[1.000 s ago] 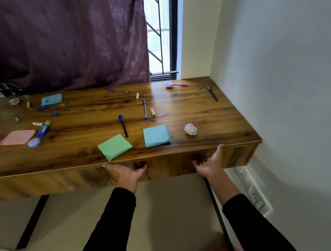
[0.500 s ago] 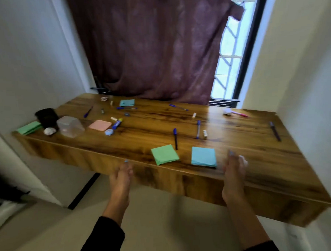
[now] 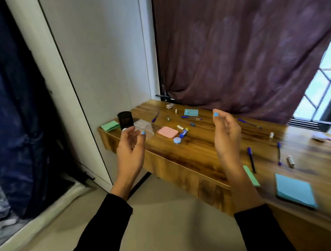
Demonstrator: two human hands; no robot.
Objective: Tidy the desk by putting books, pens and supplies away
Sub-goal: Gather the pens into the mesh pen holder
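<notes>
Both hands were raised before the desk (image 3: 190, 154) — left hand (image 3: 130, 147) and right hand (image 3: 226, 136) half-curled, holding nothing.

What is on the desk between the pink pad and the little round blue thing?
Head view: nothing, only bare wood separates the pink pad and the round blue thing. The glue stick lies just right of that gap.

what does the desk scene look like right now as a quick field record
left hand: raised, empty, fingers loosely curled
right hand: raised, empty
desk: wooden, cluttered
far left corner: black pen cup, clear plastic box, green sticky notes
middle: pink sticky pad, glue stick
near edge: blue sticky pad
loose pens: several, including blue pen
</notes>
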